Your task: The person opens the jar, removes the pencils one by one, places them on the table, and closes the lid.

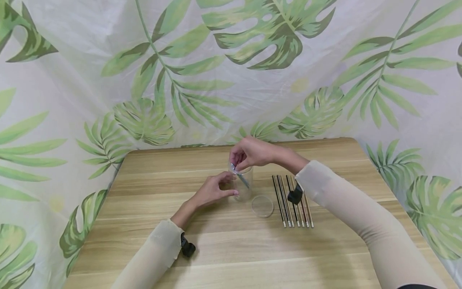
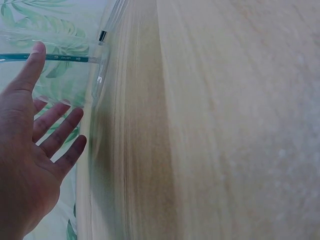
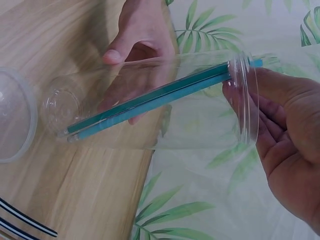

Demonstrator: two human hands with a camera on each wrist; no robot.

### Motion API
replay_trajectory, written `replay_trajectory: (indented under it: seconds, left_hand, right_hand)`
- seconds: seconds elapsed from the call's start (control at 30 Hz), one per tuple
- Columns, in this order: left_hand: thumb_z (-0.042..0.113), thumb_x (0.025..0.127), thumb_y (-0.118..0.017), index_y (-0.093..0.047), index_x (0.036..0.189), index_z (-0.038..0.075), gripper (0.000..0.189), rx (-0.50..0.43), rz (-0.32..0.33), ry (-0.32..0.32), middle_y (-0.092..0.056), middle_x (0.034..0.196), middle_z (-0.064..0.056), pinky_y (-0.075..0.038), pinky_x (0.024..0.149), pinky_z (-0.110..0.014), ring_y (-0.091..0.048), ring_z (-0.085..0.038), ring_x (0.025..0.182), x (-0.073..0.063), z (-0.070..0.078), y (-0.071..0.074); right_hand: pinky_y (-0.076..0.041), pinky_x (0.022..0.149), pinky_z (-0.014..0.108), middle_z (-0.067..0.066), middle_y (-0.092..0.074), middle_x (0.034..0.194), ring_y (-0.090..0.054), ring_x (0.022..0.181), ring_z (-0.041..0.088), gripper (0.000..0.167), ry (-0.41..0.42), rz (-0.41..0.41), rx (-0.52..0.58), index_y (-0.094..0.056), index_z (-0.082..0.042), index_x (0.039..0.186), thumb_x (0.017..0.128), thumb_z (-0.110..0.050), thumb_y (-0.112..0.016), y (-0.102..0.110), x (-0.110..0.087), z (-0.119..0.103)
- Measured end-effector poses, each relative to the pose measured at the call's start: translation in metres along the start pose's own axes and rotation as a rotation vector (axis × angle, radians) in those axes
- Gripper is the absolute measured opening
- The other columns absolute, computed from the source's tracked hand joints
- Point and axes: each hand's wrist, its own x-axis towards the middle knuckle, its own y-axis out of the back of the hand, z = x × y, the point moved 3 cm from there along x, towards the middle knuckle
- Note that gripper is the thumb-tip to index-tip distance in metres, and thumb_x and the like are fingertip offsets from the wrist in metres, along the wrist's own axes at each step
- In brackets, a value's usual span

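Observation:
A clear plastic jar (image 3: 190,122) stands on the table with its mouth up. Two pencils lean inside it: a dark teal pencil (image 3: 150,97) and a lighter blue pencil (image 3: 155,104). At the mouth is my right hand (image 1: 252,152), its fingertips over the rim, pinching the upper end of the lighter pencil. My left hand (image 1: 213,188) holds the jar from the left, thumb on the near side and fingers round behind it; through the clear wall those fingers show in the right wrist view.
A round clear lid (image 1: 262,206) lies just right of the jar. Several pencils (image 1: 285,200), black, tan and reddish, lie in a row under my right forearm. Behind the wooden table (image 1: 231,249) hangs a leaf-printed cloth (image 1: 202,88).

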Motion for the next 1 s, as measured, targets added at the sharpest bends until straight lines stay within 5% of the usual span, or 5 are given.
replay_trajectory:
  seconds: [0.5, 1.0]
  left_hand:
    - [0.025, 0.089, -0.089, -0.066, 0.135, 0.004, 0.056, 0.005, 0.014, -0.009, -0.074, 0.130, -0.012, -0.058, 0.104, -0.050, -0.071, -0.029, 0.118, 0.000, 0.000, 0.000]
    - [0.026, 0.089, -0.089, -0.066, 0.135, 0.000, 0.058, 0.029, 0.014, -0.014, -0.074, 0.129, -0.015, -0.058, 0.104, -0.048, -0.072, -0.029, 0.117, 0.001, -0.001, 0.001]
  right_hand:
    - [-0.066, 0.081, 0.039, 0.000, -0.078, 0.088, -0.075, 0.085, 0.011, 0.008, 0.024, 0.076, 0.019, -0.076, -0.006, 0.095, 0.092, -0.004, -0.083, 0.004, -0.007, 0.001]
    - [-0.065, 0.082, 0.034, 0.008, -0.077, 0.093, -0.076, 0.088, 0.024, 0.007, 0.049, 0.222, 0.186, -0.076, 0.000, 0.100, 0.094, 0.001, -0.079, 0.012, -0.018, 0.002]
